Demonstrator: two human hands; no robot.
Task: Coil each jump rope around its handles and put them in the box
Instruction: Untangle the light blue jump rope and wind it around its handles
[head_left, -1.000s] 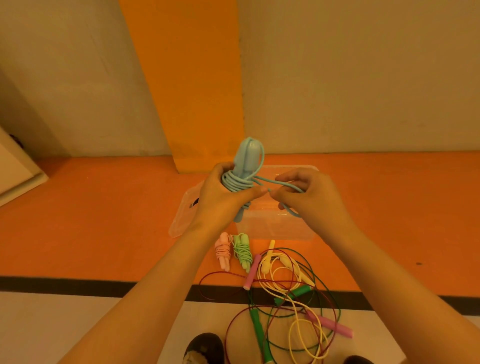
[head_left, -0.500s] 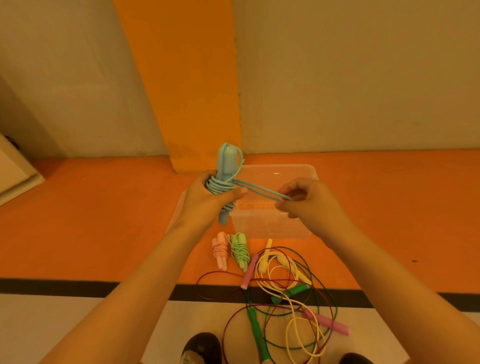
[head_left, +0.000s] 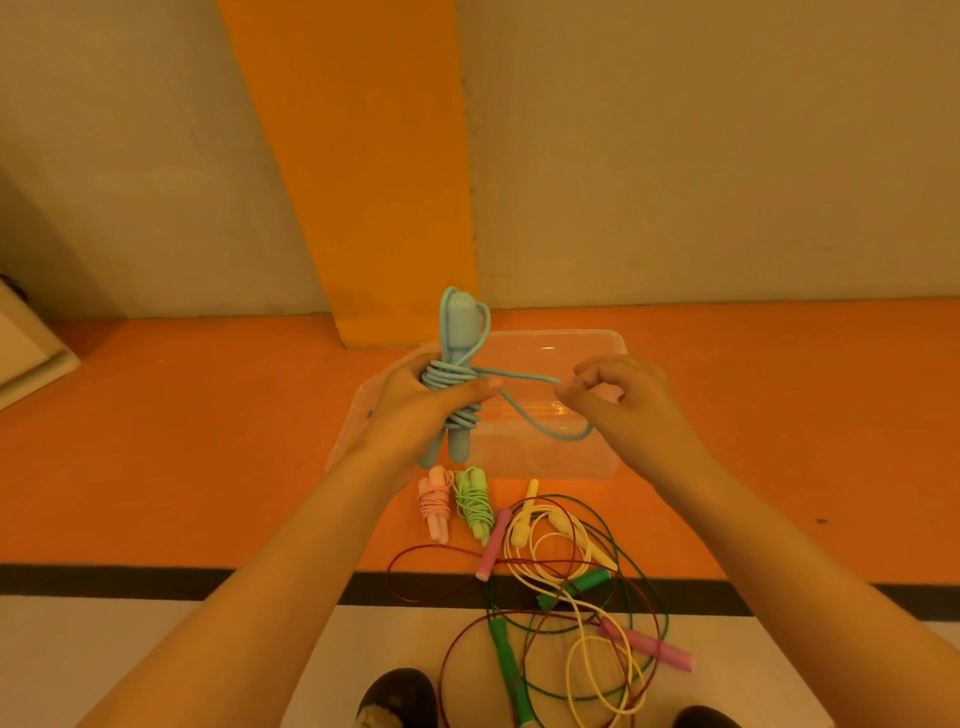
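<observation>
My left hand (head_left: 415, 410) grips a light blue jump rope (head_left: 455, 332) by its two upright handles, with cord wound around their middle. A loose loop of the blue cord runs right to my right hand (head_left: 621, 397), which pinches it between thumb and fingers. Both hands hover over a clear plastic box (head_left: 597, 467) on the orange floor. In front of the box lie a coiled pink rope (head_left: 435, 506) and a coiled green rope (head_left: 474, 501).
A tangle of loose ropes (head_left: 571, 587) in yellow, dark green, dark red and pink lies on the floor near my shoes (head_left: 397, 696). A black stripe (head_left: 156, 584) crosses the floor. An orange pillar (head_left: 374, 182) rises behind the box.
My right hand has drawn the cord out to the right, away from the handles. The handles have shifted slightly left and lower in my left hand.
</observation>
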